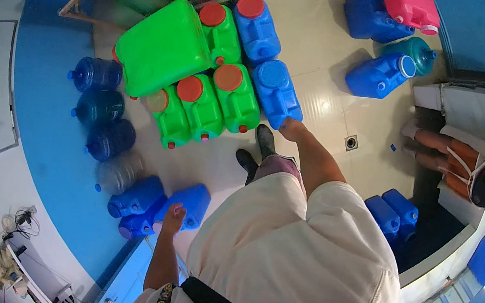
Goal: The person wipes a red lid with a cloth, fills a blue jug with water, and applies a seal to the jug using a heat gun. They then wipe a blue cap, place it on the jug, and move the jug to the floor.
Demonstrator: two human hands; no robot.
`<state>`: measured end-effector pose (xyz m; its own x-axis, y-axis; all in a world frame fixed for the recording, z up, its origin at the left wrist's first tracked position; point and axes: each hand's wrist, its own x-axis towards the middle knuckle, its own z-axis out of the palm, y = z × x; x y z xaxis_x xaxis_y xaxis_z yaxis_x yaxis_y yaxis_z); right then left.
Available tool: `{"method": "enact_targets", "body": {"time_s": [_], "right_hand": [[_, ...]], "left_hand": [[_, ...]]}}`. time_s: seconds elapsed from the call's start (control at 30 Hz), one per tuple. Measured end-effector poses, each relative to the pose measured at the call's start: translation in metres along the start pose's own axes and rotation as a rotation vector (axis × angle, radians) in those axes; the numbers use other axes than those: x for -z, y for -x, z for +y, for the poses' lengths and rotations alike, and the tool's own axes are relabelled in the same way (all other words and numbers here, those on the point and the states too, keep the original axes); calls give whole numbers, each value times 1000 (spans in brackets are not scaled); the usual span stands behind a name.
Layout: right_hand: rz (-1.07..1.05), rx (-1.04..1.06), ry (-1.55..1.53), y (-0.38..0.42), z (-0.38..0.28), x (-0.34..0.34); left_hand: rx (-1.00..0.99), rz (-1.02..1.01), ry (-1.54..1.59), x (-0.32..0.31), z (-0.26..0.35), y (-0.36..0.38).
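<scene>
1. no label or writing can be read on any container.
2. the right hand (pixel 292 127) touches the lower end of a blue plastic jerrycan (pixel 277 92) lying on the floor, long axis running up-left; its grip is hard to tell.
3. the left hand (pixel 172 216) hangs loosely curled, holding nothing, over a second blue plastic jerrycan (pixel 191 202).
4. green plastic jerrycans with red caps (pixel 203 98) lie just beside.

Bright green cans (pixel 202 104) with red and orange caps are seen beyond the right hand (pixel 292 127), flanked by blue cans (pixel 277 93).
</scene>
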<state>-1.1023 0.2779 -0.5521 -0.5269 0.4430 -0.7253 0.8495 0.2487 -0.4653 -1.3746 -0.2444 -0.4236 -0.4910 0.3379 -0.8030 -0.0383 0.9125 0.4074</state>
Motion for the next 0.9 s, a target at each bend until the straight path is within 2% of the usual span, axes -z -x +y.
{"method": "enact_targets", "body": {"time_s": [0.13, 0.2, 0.27, 0.33, 0.4, 0.5, 0.63, 0.7, 0.73, 0.9], "right_hand": [[48, -77, 38, -52, 7, 1], [35, -130, 49, -73, 9, 1], [171, -173, 27, -92, 13, -2], [120, -220, 45, -103, 10, 5], [240, -264, -35, -113, 9, 4], [172, -307, -29, -131, 11, 5], [187, -328, -73, -152, 18, -5], [28, -288, -73, -160, 22, -4], [22, -293, -75, -161, 22, -7], [30, -365, -87, -175, 25, -19]], "left_hand": [[-21, 5, 42, 0, 41, 11], [-7, 3, 43, 0, 36, 8], [14, -7, 41, 0, 34, 9], [1, -14, 24, -1, 43, 12], [49, -24, 38, -6, 27, 7], [85, -45, 69, -11, 5, 4], [84, -59, 114, -20, -7, -2], [83, -90, 62, -16, -10, -8], [75, -116, 12, -15, -12, -10], [83, -114, 54, -13, 8, -18]]}}
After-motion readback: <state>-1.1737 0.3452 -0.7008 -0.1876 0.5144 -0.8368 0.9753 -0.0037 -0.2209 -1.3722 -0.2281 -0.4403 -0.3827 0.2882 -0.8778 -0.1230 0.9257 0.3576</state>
